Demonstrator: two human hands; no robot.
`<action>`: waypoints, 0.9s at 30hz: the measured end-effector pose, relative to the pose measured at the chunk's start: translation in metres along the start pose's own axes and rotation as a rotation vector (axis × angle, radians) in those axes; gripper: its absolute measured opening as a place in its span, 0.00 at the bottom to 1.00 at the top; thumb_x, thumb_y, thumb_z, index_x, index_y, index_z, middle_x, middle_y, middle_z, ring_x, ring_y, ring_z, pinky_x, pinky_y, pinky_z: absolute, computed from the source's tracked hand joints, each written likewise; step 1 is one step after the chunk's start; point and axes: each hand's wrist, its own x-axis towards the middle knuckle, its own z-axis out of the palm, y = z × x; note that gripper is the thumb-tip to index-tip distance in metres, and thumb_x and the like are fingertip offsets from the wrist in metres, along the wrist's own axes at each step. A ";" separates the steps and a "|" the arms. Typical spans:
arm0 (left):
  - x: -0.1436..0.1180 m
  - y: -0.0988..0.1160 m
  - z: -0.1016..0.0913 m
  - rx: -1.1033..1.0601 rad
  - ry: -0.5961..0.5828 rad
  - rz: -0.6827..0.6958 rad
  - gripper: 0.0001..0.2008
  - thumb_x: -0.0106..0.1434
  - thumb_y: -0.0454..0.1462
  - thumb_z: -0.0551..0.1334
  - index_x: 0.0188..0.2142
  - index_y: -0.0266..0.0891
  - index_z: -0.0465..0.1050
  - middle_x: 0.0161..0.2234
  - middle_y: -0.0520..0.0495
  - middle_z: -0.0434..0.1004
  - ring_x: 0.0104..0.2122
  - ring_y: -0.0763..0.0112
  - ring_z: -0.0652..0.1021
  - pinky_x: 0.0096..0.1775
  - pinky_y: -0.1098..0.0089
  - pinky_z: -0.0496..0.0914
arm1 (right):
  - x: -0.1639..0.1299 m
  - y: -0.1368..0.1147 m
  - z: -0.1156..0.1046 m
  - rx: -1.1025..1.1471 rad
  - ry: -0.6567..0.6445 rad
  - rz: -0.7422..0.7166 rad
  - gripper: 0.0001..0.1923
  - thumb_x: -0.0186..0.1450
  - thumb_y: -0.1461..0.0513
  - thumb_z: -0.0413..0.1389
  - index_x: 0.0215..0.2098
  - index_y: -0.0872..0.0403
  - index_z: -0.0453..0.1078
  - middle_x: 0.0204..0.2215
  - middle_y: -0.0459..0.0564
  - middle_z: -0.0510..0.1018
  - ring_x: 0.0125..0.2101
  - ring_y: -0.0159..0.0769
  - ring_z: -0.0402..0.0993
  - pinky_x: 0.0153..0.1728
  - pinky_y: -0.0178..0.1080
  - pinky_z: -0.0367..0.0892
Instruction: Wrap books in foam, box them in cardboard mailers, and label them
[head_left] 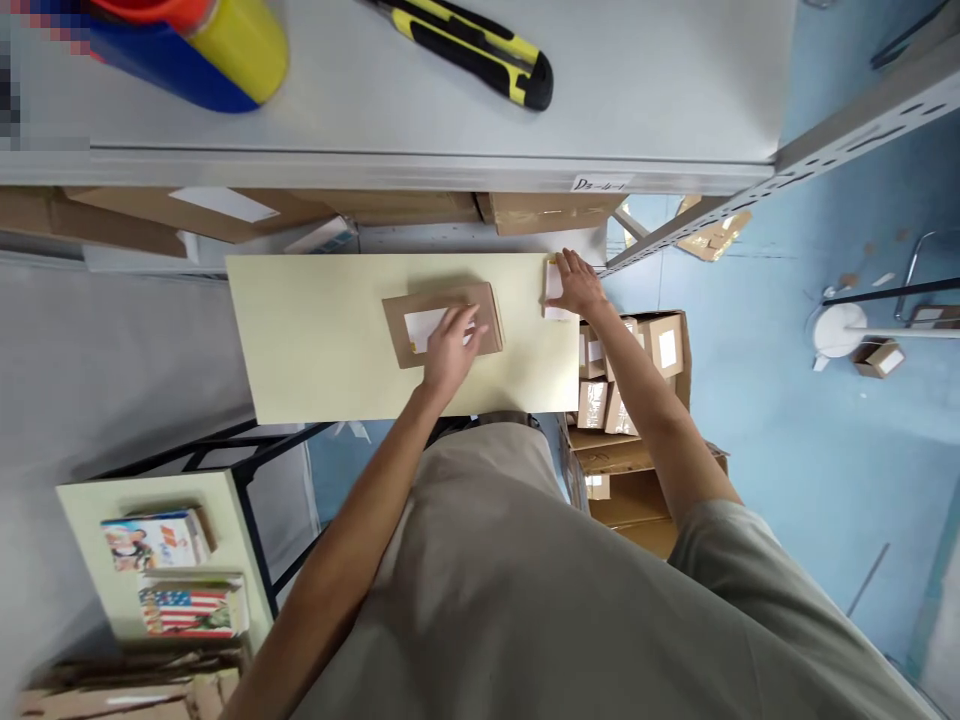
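A: Pale bench [315,340] carries everything. Under the left hand [448,352] lies a closed brown box [441,322], fingers spread flat on its white label, pressing, not clenched.

B: And the right hand [576,284]?

A: It rests open on a small white packet [555,290] at the bench's edge. Box looks sealed; more boxes in the carton [645,400] below seem left.

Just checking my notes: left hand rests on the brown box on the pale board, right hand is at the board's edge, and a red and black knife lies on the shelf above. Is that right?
One slip: the knife is yellow and black, not red and black, as the head view shows. The rest holds: left hand on the box on the board, right hand at the board's edge, knife on the shelf above.
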 end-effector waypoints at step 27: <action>0.043 0.051 0.092 0.240 -0.515 0.200 0.41 0.72 0.31 0.59 0.81 0.22 0.50 0.80 0.17 0.56 0.85 0.44 0.51 0.80 0.42 0.55 | -0.178 -0.062 -0.006 -0.269 0.148 -0.126 0.16 0.83 0.68 0.51 0.52 0.54 0.83 0.52 0.59 0.85 0.50 0.49 0.75 0.56 0.49 0.65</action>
